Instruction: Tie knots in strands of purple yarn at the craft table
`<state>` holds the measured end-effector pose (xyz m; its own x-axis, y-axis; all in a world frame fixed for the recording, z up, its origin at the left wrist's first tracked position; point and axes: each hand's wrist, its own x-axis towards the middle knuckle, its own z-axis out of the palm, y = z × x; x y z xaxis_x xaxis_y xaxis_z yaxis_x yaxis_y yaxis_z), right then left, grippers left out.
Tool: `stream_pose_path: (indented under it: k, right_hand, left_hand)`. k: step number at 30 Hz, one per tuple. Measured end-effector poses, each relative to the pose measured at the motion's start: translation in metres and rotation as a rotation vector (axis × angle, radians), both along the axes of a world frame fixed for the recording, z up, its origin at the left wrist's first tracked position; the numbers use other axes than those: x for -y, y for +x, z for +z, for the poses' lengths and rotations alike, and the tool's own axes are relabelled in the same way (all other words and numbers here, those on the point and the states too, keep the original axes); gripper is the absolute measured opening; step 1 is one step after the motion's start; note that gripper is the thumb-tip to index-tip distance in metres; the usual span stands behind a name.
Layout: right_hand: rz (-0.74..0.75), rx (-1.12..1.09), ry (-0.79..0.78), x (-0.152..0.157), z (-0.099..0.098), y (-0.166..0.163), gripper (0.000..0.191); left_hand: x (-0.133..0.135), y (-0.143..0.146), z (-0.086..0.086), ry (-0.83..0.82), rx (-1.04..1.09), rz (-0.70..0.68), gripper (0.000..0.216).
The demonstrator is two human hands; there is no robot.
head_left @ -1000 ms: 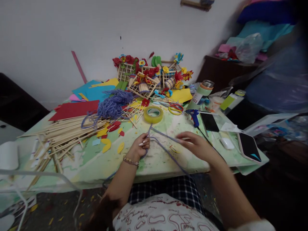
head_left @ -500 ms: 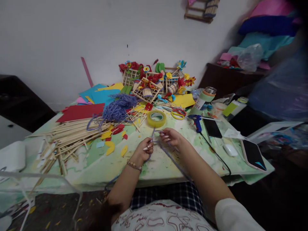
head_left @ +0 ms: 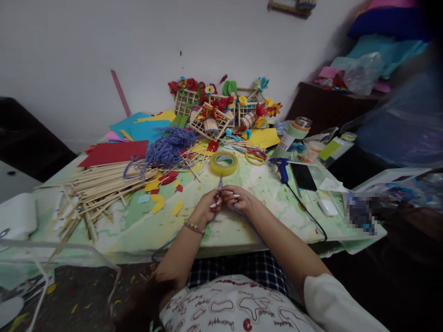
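Observation:
My left hand (head_left: 206,206) and my right hand (head_left: 238,198) meet over the front middle of the table, fingertips touching. Both pinch a strand of purple yarn (head_left: 219,184) that runs up toward the tape roll and trails down off the table edge past my left wrist. A beaded bracelet is on my left wrist. A roll of yellow tape (head_left: 224,163) lies flat just beyond my hands. A tangled heap of purple yarn (head_left: 166,150) sits farther back on the left.
A pile of bamboo sticks (head_left: 97,189) covers the left of the green-patterned table (head_left: 138,230). Coloured paper sheets, paper-flower crafts, scissors (head_left: 254,156), a blue glue gun (head_left: 281,167) with its cord, a phone, a white mouse and bottles fill the back and right.
My right hand has moved left from the table's right side until it meets my left hand on the yarn. The camera view has shifted slightly.

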<state>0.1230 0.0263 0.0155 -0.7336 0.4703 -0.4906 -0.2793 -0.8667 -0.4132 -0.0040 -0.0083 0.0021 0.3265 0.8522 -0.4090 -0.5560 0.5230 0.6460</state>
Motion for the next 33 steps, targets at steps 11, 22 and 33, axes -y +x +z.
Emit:
stream_pose_path:
  k: [11,22,33]
  right_hand:
    - [0.015,0.596,0.555,0.006,0.000,0.011,0.025]
    - [-0.017,0.856,0.647,0.001,-0.003,0.019,0.038]
    - [0.048,0.918,0.717,-0.001,-0.006,0.014,0.035]
  left_hand:
    - [-0.008,-0.008,-0.007,0.075,-0.105,0.229,0.019]
    - [-0.013,-0.034,0.007,-0.095,0.166,0.102,0.024]
    - [-0.010,-0.028,0.008,-0.266,0.447,-0.123,0.019]
